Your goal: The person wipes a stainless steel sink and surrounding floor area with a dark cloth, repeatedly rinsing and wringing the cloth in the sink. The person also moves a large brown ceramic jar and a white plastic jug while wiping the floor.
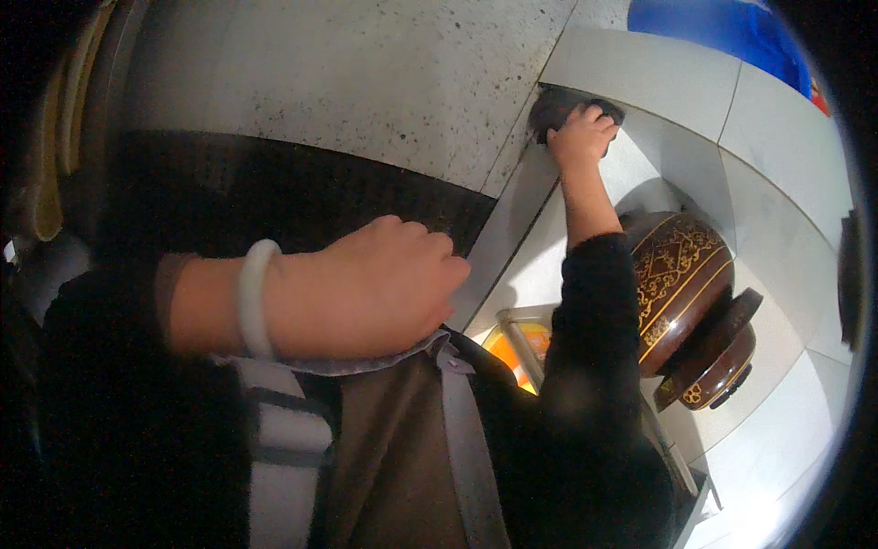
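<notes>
My right hand point(583, 136) reaches out to the upper right and lies on a dark cloth or pad point(607, 110), its fingers curled over it, at a corner beside the tiled ledge. My left hand point(391, 281), with a pale bangle point(255, 298) on its wrist, is bent in a loose fist in front of my body; nothing shows in it, though its palm side is hidden. Right of my right forearm stands a brown glazed jar point(686, 274) with yellow ornament and a lid point(713, 364), partly hidden by my sleeve.
A speckled grey surface point(343, 75) lies ahead, with a dark band below it. A blue container or bag point(727, 31) is at the top right, beyond the white tiles point(645, 62). Near my right sleeve are a metal frame point(525, 346) and an orange and yellow object point(504, 350).
</notes>
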The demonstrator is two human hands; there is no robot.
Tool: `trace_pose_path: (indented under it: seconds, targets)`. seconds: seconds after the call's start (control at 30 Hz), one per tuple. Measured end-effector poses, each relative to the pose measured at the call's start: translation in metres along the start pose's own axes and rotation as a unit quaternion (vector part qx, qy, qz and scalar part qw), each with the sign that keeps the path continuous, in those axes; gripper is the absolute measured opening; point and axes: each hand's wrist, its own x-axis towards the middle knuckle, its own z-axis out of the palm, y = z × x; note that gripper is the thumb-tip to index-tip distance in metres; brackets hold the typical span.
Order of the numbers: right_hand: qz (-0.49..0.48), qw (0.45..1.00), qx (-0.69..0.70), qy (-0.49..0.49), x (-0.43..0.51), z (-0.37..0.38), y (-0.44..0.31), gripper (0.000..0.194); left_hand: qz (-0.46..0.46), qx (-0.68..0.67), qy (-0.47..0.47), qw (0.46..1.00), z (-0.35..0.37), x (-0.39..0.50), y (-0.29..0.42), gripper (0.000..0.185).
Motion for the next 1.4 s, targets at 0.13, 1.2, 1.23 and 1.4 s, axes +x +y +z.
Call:
trace_pose_path:
  seconds: [0.13, 1.2, 1.23, 1.4]
  targets:
    - [0.044, 0.994, -0.09, 0.04, 0.011, 0.022, -0.023, 0.064, 0.004, 0.02, -0.003, 1.0, 0.002, -0.002, 0.001, 0.027]
    - [-0.071, 0.995, -0.057, 0.049, 0.013, 0.025, -0.02, 0.046, 0.034, 0.062, 0.039, 0.997, -0.004, -0.024, -0.006, 0.022]
    - [-0.087, 0.995, -0.03, 0.037, 0.011, 0.033, -0.025, 0.047, 0.029, 0.057, 0.029, 0.998, -0.003, -0.023, -0.006, 0.022]
    - [-0.098, 0.992, -0.007, 0.079, 0.019, 0.055, -0.051, 0.037, -0.023, 0.07, -0.001, 0.997, -0.011, -0.019, -0.02, 0.022]
